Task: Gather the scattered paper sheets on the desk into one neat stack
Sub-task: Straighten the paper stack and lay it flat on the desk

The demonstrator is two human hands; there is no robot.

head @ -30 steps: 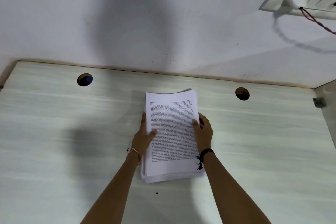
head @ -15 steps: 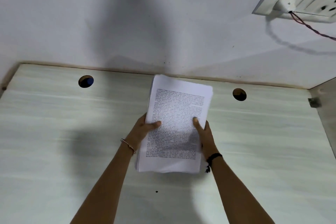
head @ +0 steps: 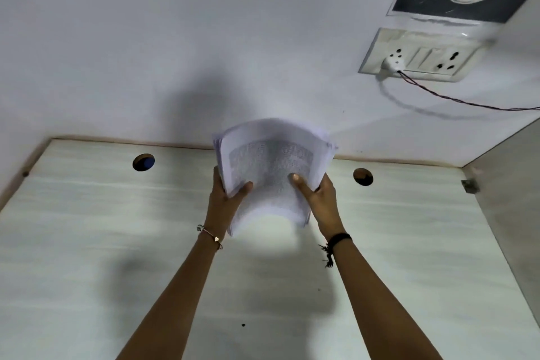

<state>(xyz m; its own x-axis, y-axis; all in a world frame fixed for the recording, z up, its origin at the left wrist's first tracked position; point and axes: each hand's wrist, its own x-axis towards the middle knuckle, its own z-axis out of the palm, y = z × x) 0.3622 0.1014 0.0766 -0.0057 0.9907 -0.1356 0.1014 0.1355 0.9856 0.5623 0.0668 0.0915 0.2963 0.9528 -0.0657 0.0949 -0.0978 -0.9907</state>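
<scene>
Head view: both hands hold the paper stack (head: 271, 161) above the tabletop (head: 87, 228), over its far middle, between two holes (head: 143, 162). The left hand (head: 223, 202) grasps the stack's left edge and the right hand (head: 320, 199) its right edge, fingers (head: 216, 181) curled round, thumbs on the printed top sheet. The stack is bowed and blurred.

Left hand (head: 223, 202), right hand (head: 321, 199), arms outstretched.
</scene>
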